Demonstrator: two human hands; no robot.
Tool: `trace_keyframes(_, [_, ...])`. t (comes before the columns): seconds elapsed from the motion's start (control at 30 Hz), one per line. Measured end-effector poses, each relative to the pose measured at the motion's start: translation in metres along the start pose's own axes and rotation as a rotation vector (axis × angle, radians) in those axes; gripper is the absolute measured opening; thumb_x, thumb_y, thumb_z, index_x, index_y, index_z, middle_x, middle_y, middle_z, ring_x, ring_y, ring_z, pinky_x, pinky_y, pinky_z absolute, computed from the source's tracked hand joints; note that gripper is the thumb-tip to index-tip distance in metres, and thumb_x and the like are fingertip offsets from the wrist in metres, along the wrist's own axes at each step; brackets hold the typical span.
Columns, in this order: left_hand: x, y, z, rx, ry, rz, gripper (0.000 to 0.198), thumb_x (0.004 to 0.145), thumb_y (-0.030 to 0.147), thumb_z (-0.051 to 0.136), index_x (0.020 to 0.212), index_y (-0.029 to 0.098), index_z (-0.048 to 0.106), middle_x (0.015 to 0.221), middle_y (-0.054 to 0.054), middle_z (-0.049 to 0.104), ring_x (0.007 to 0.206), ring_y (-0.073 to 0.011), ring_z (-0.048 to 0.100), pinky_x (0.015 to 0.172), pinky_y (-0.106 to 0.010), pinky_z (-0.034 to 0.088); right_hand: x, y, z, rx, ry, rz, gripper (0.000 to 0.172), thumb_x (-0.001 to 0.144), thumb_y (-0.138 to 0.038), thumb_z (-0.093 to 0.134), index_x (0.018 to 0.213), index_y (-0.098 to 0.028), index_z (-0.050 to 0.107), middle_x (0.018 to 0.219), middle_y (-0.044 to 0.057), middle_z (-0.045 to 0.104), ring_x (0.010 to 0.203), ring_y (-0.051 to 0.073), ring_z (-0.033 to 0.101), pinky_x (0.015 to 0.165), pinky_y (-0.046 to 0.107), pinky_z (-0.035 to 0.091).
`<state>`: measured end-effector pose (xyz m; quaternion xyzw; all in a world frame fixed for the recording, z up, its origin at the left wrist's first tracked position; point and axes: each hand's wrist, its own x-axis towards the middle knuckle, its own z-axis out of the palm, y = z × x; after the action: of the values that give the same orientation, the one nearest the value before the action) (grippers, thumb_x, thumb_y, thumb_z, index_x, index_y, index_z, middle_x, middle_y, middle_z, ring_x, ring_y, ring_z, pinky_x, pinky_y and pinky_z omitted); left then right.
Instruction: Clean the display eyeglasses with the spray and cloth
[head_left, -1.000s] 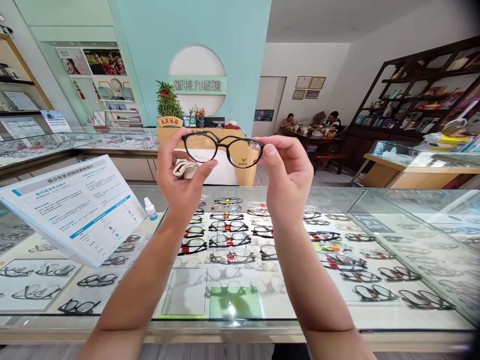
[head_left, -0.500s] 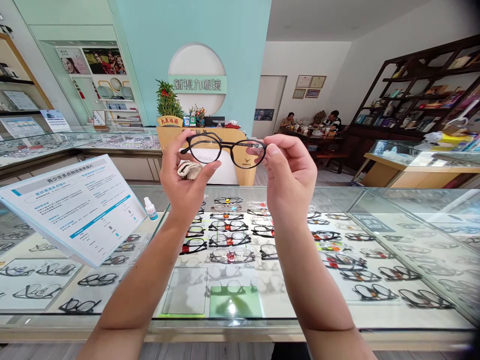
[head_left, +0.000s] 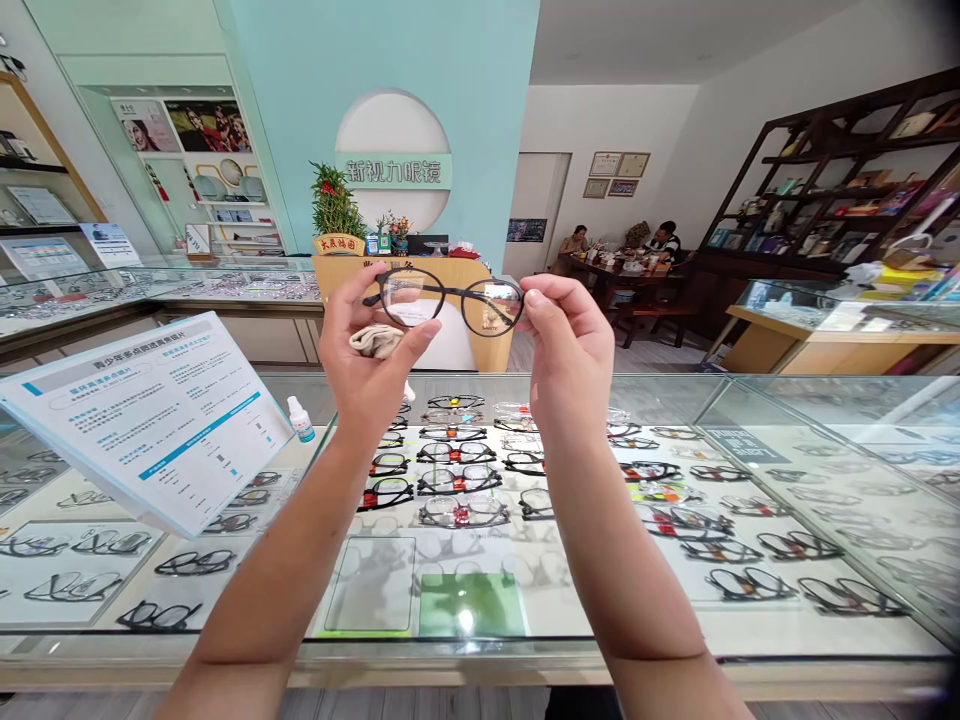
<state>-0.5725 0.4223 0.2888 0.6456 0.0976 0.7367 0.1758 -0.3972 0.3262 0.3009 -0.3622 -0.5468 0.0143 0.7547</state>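
A pair of black round-framed eyeglasses (head_left: 452, 292) is held up above the glass counter, its lenses facing me. My left hand (head_left: 367, 365) grips the left end of the frame near the hinge, and a crumpled beige cloth (head_left: 376, 341) is tucked in the same palm. At the opposite end, my right hand (head_left: 568, 345) pinches the rim's outer edge between thumb and fingers. The right lens carries small printed lettering. A small white spray bottle (head_left: 301, 419) stands on the counter, left of my left forearm.
Beneath me lies a glass display counter (head_left: 360, 650) with several rows of eyeglasses inside. A printed sign board (head_left: 157, 420) leans on it at left. Farther back are a wooden reception desk (head_left: 491, 340) and a dark shelf (head_left: 825, 200). Two people sit at a table behind.
The eyeglasses have turned slightly, and my right hand has shifted a little to the left with its end of the frame. My left hand stays almost in place.
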Motion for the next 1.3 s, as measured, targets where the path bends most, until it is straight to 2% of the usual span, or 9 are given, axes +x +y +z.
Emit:
trace_keyframes(0.1, [0.000,-0.001,-0.001,0.032,0.007,0.004,0.072,0.085,0.064,0.095,0.145,0.035,0.068,0.122,-0.006,0.081,0.087,-0.0187,0.076,0.074,-0.033,0.061,0.000,0.001,-0.001,-0.040,-0.013,-0.011,0.036,0.109,-0.063,0.065,0.125,-0.032,0.074,0.115,0.006,0.073,0.109,0.024,0.073,0.096,0.042,0.063])
trace_keyframes(0.23, [0.000,-0.005,-0.001,-0.021,-0.017,0.002,0.071,0.087,0.062,0.094,0.148,0.036,0.067,0.113,-0.004,0.082,0.083,-0.0176,0.075,0.072,-0.032,0.060,-0.001,-0.001,-0.001,-0.071,-0.024,-0.026,0.037,0.110,-0.063,0.062,0.125,-0.032,0.074,0.115,0.006,0.073,0.109,0.024,0.074,0.097,0.041,0.063])
trace_keyframes(0.43, [0.001,0.000,-0.002,-0.038,-0.052,-0.001,0.072,0.088,0.064,0.093,0.148,0.033,0.067,0.123,-0.008,0.081,0.092,-0.0200,0.077,0.078,-0.035,0.065,0.001,-0.009,-0.001,-0.014,-0.029,0.024,0.021,0.108,-0.045,0.062,0.116,-0.031,0.074,0.116,0.006,0.077,0.118,0.025,0.075,0.104,0.045,0.062])
trace_keyframes(0.53, [0.001,0.006,-0.005,-0.011,-0.127,-0.010,0.074,0.086,0.065,0.093,0.148,0.032,0.067,0.120,-0.009,0.080,0.093,-0.0227,0.078,0.079,-0.037,0.067,0.005,-0.016,-0.006,-0.035,-0.077,0.058,0.015,0.105,-0.040,0.065,0.107,-0.030,0.077,0.115,0.005,0.080,0.117,0.025,0.075,0.106,0.047,0.060])
trace_keyframes(0.7, [0.000,0.012,-0.007,0.002,-0.245,-0.003,0.077,0.081,0.060,0.098,0.146,0.031,0.069,0.120,-0.010,0.080,0.095,-0.0268,0.079,0.078,-0.041,0.069,0.009,-0.023,-0.013,-0.011,-0.288,0.161,0.012,0.098,-0.037,0.076,0.091,-0.028,0.079,0.108,0.002,0.083,0.109,0.023,0.074,0.100,0.045,0.061])
trace_keyframes(0.9, [-0.001,0.012,-0.007,-0.009,-0.281,-0.030,0.078,0.078,0.054,0.102,0.145,0.031,0.070,0.116,-0.010,0.080,0.098,-0.0293,0.080,0.080,-0.043,0.069,0.009,-0.026,-0.012,0.006,-0.415,0.224,0.018,0.096,-0.040,0.079,0.085,-0.026,0.081,0.090,0.001,0.080,0.089,0.019,0.069,0.088,0.039,0.059])
trace_keyframes(1.17, [0.000,0.010,-0.007,0.038,-0.305,0.036,0.079,0.078,0.058,0.100,0.147,0.032,0.070,0.112,-0.008,0.082,0.086,-0.0252,0.079,0.074,-0.039,0.068,0.010,-0.026,-0.014,0.045,-0.458,0.241,0.019,0.095,-0.039,0.080,0.083,-0.025,0.083,0.080,0.000,0.075,0.082,0.018,0.065,0.082,0.037,0.056])
trace_keyframes(1.3, [0.000,0.009,-0.006,0.048,-0.308,0.056,0.081,0.083,0.064,0.096,0.152,0.034,0.067,0.119,-0.009,0.080,0.086,-0.0238,0.077,0.073,-0.038,0.067,0.009,-0.025,-0.013,0.036,-0.435,0.227,0.020,0.097,-0.039,0.080,0.085,-0.024,0.084,0.081,0.000,0.076,0.081,0.017,0.065,0.080,0.035,0.055])
